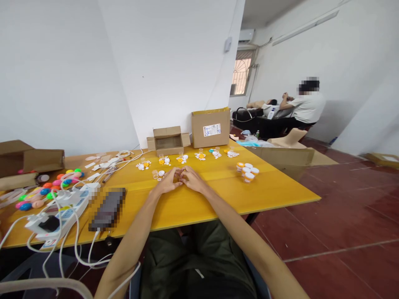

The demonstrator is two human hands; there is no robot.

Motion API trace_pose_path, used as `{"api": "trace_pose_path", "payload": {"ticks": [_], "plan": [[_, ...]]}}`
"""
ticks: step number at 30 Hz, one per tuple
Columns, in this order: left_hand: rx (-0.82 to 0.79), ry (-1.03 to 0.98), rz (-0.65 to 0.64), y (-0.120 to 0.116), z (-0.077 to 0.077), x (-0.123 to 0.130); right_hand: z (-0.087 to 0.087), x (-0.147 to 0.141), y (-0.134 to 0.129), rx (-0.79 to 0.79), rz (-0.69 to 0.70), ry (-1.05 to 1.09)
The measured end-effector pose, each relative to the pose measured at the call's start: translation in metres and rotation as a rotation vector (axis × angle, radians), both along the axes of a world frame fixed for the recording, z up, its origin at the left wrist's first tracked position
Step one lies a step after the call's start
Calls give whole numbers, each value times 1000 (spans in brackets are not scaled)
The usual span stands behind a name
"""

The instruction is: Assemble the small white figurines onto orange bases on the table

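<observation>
Yellow tabletop (274, 191) spreads in front of us, and above its near middle our left hand (170, 182) and right hand (191, 179) meet, fingers bent inward, tips together. We cannot tell whether they grip something small or only touch one another. For neat work, we judge it best to hold both wrists low and steady, so that any slipped bit lands close by, and to press lightly and squarely rather than at a slant. Just left of the left hand are a clear cup (155, 174) and a white disc (161, 173), within easy reach. Off to the right, well apart from us, lidded cups (248, 178) sit bunched. Farther back, small white and orange pieces (200, 156) lie in separate clusters, which we should not let mix. Behind them an open carton (170, 143) and a closed carton (199, 128) stand near the white wall (174, 62).
</observation>
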State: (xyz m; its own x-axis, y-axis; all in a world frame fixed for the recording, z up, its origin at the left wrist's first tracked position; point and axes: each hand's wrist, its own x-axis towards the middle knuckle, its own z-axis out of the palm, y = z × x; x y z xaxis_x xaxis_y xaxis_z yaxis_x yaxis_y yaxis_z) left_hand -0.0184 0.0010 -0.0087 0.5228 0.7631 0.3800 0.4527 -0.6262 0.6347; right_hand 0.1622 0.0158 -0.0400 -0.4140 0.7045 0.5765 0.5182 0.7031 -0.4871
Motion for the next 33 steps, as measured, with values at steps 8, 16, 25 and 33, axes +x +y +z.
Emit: {"api": "trace_pose_path", "payload": {"ticks": [8,16,25,33], "plan": [[-54,-70,-16,5,-9,1,0,-1,0,-1,-4,62],[-97,-80,1,5,-9,2,8,-3,1,-69,-70,129],[-83,-18,38,4,-6,-1,-3,6,10,-65,-180,64],[-11,53,71,3,-3,-2,2,2,6,-62,-127,63]]}}
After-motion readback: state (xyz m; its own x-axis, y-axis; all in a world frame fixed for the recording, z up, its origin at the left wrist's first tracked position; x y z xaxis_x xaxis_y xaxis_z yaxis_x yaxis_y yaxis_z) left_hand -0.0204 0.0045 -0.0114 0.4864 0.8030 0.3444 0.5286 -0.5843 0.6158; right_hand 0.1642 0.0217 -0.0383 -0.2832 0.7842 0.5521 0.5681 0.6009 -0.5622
